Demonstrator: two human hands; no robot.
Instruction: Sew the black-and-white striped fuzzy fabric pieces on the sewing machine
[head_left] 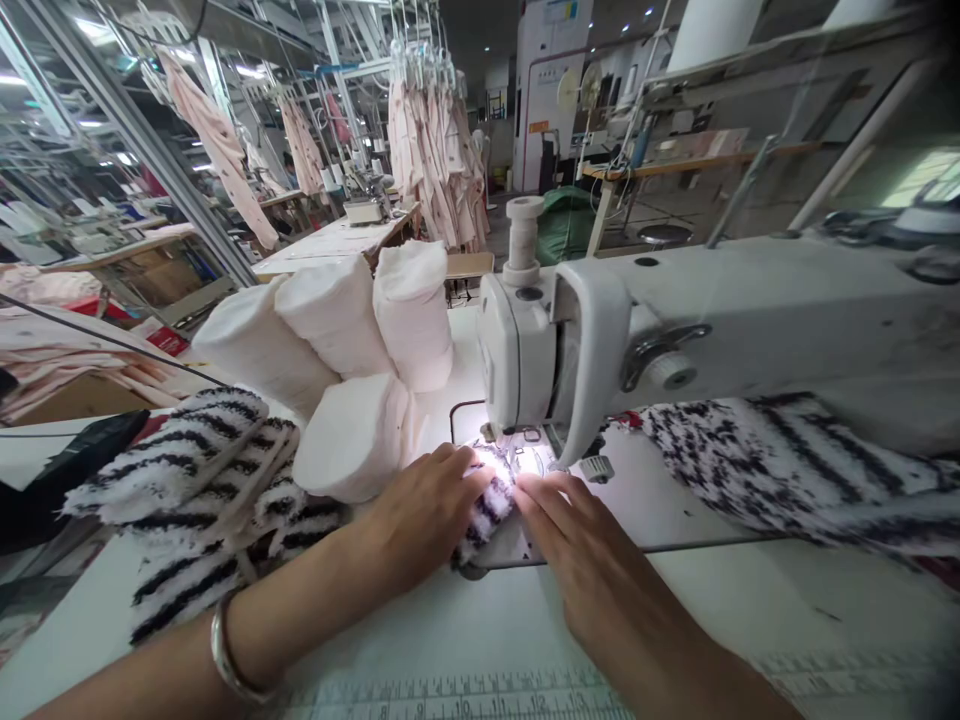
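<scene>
My left grip (424,515) and right grip (592,565) lie open, not clamped, fingertips pressing the black-and-white striped fuzzy fabric (487,500) on the tabletop (675,610), just before the foot of the sewing machine (517,350); white fabric rolls (352,435) stand beyond.

The bare left hand (424,515) lies palm down, fingers reaching rightward; the bare right hand (592,560) lies palm down too, fingers slanting up and left, almost meeting the other's; the left forearm (300,625) (a silver metal bangle (229,655) circling its wrist) slants in from the lower left; the right forearm (675,670) comes from the lower right.
</scene>
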